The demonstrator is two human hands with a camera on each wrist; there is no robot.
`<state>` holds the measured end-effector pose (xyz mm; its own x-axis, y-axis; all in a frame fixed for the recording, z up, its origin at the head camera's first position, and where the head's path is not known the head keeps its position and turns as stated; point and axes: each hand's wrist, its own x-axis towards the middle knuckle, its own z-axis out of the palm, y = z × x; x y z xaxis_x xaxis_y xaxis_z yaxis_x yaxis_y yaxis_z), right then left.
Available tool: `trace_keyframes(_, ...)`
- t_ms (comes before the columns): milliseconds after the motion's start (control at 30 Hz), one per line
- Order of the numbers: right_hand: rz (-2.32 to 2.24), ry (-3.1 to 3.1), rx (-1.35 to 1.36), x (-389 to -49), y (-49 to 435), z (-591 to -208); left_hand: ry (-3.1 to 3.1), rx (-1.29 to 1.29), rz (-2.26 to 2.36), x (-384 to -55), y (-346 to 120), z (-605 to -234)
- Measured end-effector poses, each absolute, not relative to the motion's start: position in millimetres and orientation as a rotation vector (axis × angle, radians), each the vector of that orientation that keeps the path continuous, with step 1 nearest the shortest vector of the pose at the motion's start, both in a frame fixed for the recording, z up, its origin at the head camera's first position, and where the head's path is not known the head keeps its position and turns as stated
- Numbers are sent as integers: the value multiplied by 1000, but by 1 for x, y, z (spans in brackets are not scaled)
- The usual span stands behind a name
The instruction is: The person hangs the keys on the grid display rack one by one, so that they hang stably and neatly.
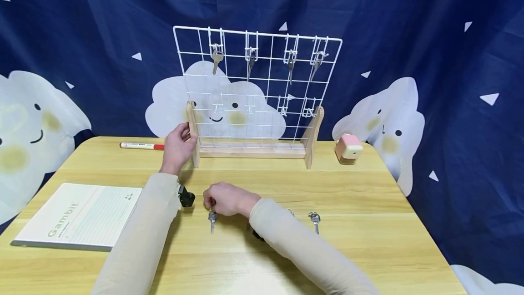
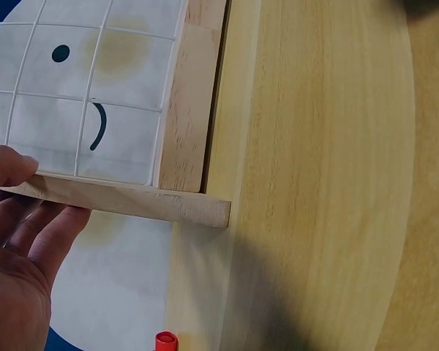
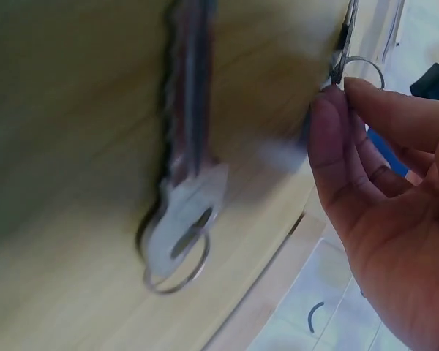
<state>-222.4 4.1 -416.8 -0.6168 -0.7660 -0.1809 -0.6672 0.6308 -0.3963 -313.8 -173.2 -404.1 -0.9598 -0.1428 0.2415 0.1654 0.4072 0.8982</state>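
Note:
My left hand (image 1: 178, 145) grips the left wooden side post (image 1: 193, 135) of a white wire grid rack (image 1: 270, 74). In the left wrist view, the thumb lies on one side of this post (image 2: 132, 201) and curled fingers on the other. Over the table in front of the rack, my right hand (image 1: 230, 198) pinches a silver key (image 1: 213, 221) between thumb and fingertips. That key (image 3: 342, 55) and its ring appear beside the fingertips in the right wrist view. Several keys (image 1: 217, 58) hang from the rack's upper hooks; more white hooks (image 1: 282, 108) sit lower on the grid.
Another silver key (image 1: 315, 221) with a ring lies on the table (image 1: 368, 240), right of my right forearm, which partly hides a ring beside it. A notebook (image 1: 82, 215) lies at the left, a red-and-white marker (image 1: 141, 146) behind it. A pink-and-white block-shaped object (image 1: 348, 148) stands at the back right.

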Motion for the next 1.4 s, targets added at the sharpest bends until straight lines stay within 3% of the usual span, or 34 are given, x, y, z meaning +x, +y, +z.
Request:
trace_keyframes(1100, -977, 2498, -1076, -257, 50, -349, -2395, -7, -1598, -315, -173, -402)
trace_keyframes(1400, -1194, 2491, -906, -260, 49, -342, -2410, -5, -1588, -313, -174, -404)
